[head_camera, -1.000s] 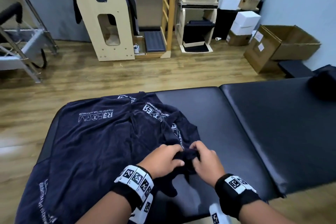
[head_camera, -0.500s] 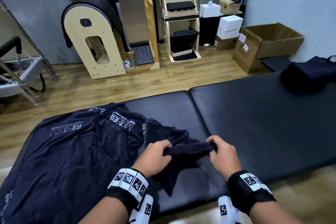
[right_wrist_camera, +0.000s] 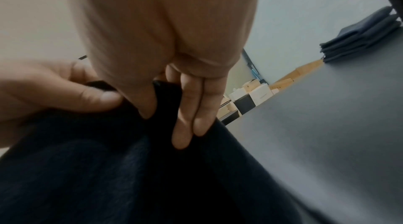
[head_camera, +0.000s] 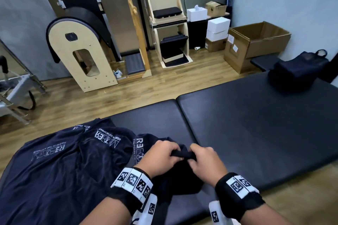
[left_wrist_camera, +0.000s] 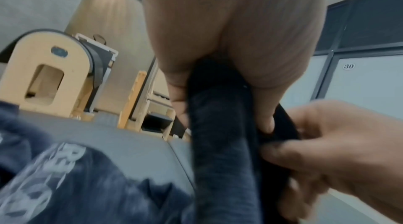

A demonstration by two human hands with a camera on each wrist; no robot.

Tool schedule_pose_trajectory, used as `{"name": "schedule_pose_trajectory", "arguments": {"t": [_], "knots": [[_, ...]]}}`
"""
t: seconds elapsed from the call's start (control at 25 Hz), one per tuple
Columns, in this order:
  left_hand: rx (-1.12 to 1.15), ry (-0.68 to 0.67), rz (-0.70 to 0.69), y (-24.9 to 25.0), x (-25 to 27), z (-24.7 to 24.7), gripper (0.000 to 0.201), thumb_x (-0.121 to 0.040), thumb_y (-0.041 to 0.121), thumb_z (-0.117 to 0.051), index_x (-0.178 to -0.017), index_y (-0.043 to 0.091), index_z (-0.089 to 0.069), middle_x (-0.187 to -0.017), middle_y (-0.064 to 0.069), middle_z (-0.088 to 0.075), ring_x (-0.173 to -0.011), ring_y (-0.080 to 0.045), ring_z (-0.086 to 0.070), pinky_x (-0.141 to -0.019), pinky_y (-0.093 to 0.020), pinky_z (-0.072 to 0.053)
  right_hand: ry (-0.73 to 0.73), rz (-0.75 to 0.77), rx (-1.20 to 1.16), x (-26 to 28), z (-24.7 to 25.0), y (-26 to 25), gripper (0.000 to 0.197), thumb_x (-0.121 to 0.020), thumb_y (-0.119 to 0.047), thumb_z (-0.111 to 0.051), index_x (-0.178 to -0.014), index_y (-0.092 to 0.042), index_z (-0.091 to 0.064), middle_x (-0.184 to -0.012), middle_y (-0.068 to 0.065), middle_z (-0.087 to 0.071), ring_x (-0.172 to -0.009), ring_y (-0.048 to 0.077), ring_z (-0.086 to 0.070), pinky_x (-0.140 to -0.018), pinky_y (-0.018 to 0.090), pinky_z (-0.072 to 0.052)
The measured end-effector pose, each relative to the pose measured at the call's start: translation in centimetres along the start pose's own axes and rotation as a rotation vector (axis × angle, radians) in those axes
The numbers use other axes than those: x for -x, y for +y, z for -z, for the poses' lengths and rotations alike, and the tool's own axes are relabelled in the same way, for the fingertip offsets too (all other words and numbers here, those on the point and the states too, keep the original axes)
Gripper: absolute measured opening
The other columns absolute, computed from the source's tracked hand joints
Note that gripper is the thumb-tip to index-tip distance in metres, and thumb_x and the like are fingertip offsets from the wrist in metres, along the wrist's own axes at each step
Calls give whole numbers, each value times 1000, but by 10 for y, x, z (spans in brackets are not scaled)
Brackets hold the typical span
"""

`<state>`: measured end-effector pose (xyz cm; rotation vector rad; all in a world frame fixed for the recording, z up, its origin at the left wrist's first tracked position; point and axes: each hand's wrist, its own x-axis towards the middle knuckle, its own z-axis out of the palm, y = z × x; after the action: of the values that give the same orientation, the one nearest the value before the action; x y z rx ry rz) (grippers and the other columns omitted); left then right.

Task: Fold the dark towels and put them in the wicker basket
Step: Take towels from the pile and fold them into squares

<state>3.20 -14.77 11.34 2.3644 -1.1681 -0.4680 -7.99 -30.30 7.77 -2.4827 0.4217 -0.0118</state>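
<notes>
A heap of dark navy towels (head_camera: 54, 166) with white lettering lies spread on the left end of the black padded table (head_camera: 256, 124). My left hand (head_camera: 164, 157) and right hand (head_camera: 203, 160) are close together above the table's near edge. Both pinch the bunched edge of one dark towel (head_camera: 182, 153), and the rest of it hangs below my wrists. In the left wrist view my left hand (left_wrist_camera: 218, 38) grips the dark towel (left_wrist_camera: 222, 141), with the right hand (left_wrist_camera: 338, 150) beside it. In the right wrist view two fingers (right_wrist_camera: 187, 124) of my right hand press on the dark towel (right_wrist_camera: 130, 176). No wicker basket is in view.
A dark bundle with a loop handle (head_camera: 296, 73) sits at the table's far right; the right wrist view shows a stack of folded dark towels (right_wrist_camera: 359, 38) there. Beyond the table stand wooden exercise equipment (head_camera: 82, 56) and an open cardboard box (head_camera: 256, 45) on the wood floor.
Half a second ago my hands held the towel edge stretched between them; now they have come back together with the edge bunched. The head view has swung right.
</notes>
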Motion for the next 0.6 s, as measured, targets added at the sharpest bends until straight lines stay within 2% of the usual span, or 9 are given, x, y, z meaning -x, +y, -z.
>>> {"name": "schedule_pose_trajectory", "arguments": {"t": [0.16,0.24,0.32,0.4,0.48,0.56,0.6], "knots": [[-125,22,9,-21,-40,35,17,-79,39,-68,-84,23,-71,-76,5,-68,-79,-17,-64,-74,-33,-53,14,-72,85,-26,46,17,16,-79,-28,-52,-93,-29,-45,-82,5,-66,-83,38,-62,-69,41,-52],[-34,68,-6,-23,-58,45,10,-79,33,-73,-79,24,-70,-78,8,-64,-78,-12,-60,-74,-32,-51,14,-119,124,-40,68,26,18,-75,-23,-50,-90,-29,-43,-81,3,-65,-80,37,-61,-68,41,-53],[147,139,-18,-19,-71,52,13,-78,23,-78,-74,26,-66,-74,8,-61,-70,-3,-55,-68,-25,-46,21,-188,166,-49,84,32,18,-72,-21,-49,-87,-28,-43,-80,1,-65,-80,36,-61,-68,41,-53],[247,173,-5,-12,-83,53,12,-80,19,-76,-76,23,-65,-70,8,-63,-65,-1,-53,-63,-21,-42,44,-207,199,-57,93,38,15,-71,-23,-49,-85,-28,-45,-81,-1,-65,-83,33,-61,-70,40,-53],[234,155,-15,-1,-95,48,7,-82,23,-73,-82,23,-66,-72,9,-66,-68,-2,-56,-64,-24,-46,40,-110,199,-67,100,33,14,-75,-28,-52,-89,-29,-51,-89,-7,-66,-90,25,-62,-75,38,-52],[190,125,-45,8,-106,39,4,-81,25,-66,-85,26,-65,-77,9,-69,-76,-6,-62,-70,-30,-53,10,48,153,-79,100,20,25,-78,-41,-57,-101,-32,-55,-99,-13,-64,-94,15,-60,-80,35,-51],[181,111,-56,10,-110,34,7,-80,25,-62,-86,27,-64,-79,8,-70,-80,-8,-65,-73,-31,-54,-2,117,153,-82,98,12,27,-79,-43,-57,-103,-31,-54,-100,-12,-64,-93,14,-60,-79,35,-51]]}}
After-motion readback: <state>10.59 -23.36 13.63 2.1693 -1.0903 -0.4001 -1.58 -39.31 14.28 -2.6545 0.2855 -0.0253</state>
